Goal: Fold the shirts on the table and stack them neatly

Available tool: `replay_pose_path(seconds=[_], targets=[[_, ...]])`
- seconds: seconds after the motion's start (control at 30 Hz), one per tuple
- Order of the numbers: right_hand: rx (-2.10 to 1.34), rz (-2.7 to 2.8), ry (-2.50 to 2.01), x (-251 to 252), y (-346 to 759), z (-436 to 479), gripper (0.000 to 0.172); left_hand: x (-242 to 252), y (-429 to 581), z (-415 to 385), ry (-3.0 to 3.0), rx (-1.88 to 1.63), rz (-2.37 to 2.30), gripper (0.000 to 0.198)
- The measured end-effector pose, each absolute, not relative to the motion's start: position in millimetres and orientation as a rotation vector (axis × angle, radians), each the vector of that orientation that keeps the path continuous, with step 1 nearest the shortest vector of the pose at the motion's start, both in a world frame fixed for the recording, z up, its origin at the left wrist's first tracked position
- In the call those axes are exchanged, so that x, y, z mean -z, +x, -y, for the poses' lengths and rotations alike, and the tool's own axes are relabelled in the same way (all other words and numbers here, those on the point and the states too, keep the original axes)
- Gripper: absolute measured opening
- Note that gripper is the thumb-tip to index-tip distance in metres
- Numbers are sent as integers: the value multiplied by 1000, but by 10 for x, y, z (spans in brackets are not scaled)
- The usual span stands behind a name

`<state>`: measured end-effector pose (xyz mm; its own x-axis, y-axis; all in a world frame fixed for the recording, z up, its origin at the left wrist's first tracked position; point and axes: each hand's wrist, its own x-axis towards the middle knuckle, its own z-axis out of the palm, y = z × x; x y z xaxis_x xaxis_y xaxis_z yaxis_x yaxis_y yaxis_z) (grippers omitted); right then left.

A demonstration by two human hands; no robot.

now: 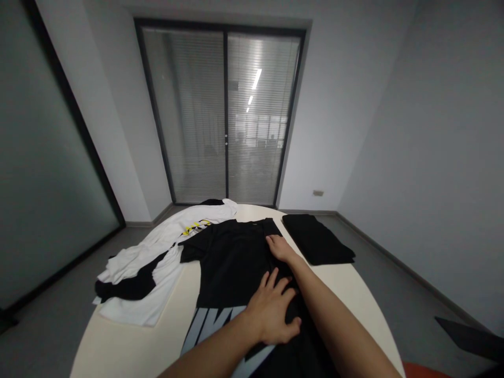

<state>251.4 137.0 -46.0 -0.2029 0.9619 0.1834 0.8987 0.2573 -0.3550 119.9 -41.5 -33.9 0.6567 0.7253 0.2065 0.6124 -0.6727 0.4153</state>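
Observation:
A black T-shirt (234,257) with large light grey lettering across its lower part lies spread out in front of me. Its left sleeve sticks out, while its right side looks folded inward. My left hand (272,310) rests flat on the middle of the shirt, fingers spread. Farther up, my right hand (281,249) lies on the folded right side near the shoulder. Its fingers look stretched along the cloth, though some are hidden. Nothing lifted shows in either hand. My right forearm covers part of the shirt's right edge.
A round cream table (177,325) carries the clothes. Loosely heaped white and black garments (137,262) lie at its left. A folded black garment (318,239) lies at the right edge. Beyond stands a glazed partition with blinds (192,121). Something orange (423,370) shows at lower right.

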Motion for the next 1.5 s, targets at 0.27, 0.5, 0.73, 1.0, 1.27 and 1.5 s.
replay_pose_path(seconds=[0.27,0.5,0.73,1.0,1.27,1.5], targets=[[-285,2016,-1554,537,2623,-1152,67,446,1236,534,2438,-606,-1472,56],[-275,2085,-1424,572,2728,-1081,63,362,528,44,2465,-517,-1885,50],[-274,2102,-1399,554,2756,-1059,64,608,-243,-499,2126,-422,-2086,59],[-193,2153,-1470,572,2791,-1053,60,658,-473,-710,2246,-601,-1968,45],[-183,2250,-1506,569,2765,-1025,53,420,-565,-484,2104,-1046,-2542,41],[-235,2241,-1505,593,2761,-1035,51,445,-708,-518,1717,-1016,-2741,59]])
